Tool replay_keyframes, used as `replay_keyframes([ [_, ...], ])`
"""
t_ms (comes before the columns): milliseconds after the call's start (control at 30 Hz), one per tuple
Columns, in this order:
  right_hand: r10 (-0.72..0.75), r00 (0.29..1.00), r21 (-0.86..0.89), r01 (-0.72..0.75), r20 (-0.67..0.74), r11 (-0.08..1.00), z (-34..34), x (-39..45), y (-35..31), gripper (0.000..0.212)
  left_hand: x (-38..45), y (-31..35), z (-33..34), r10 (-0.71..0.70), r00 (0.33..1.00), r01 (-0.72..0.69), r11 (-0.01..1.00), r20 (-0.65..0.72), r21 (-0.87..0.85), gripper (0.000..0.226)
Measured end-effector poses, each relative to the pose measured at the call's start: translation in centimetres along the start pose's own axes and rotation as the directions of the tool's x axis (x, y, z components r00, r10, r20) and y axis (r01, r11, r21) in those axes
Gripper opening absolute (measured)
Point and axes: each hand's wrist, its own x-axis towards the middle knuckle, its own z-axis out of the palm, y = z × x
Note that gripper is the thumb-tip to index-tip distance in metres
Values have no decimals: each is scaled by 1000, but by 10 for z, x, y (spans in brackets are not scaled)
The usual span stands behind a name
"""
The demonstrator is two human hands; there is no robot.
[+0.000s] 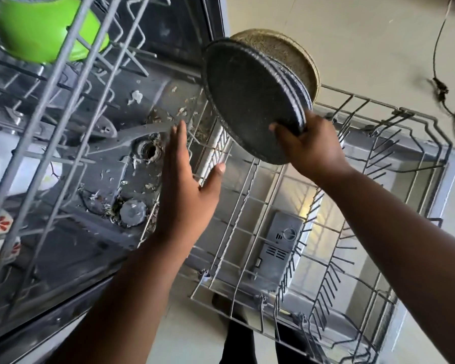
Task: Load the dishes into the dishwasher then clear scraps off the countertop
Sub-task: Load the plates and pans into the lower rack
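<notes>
A stack of plates [252,101] is being gripped by the right hand [310,148] above the pulled-out, still bare lower rack [352,206]. The left hand [187,185] is being held open, empty. A green bowl [45,30] is already sitting in the upper rack [71,82], upper left; most loading is judged outstanding, and the counter is not being shown.

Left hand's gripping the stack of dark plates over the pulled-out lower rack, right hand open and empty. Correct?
Hands are swapped. The head view shows the right hand gripping the stack of dark plates over the pulled-out lower rack, while the left hand is open and empty.

Bright daylight glares off the steel dishwasher door [294,206]; wide-angle edges bend and blur.
</notes>
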Motion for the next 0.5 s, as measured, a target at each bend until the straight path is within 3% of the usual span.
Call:
replay_keyframes([
  [200,24,999,48,-26,34,998,17,5,7,12,-26,-26,11,-83,992,76,995,91,72,81],
  [400,-22,1000,39,22,-13,999,30,3,17,23,-32,-41,19,-115,985,105,991,125,85,81],
  [500,-28,999,5,28,28,1000,37,0,26,23,-35,-44,21,-111,983,99,991,143,88,80],
])
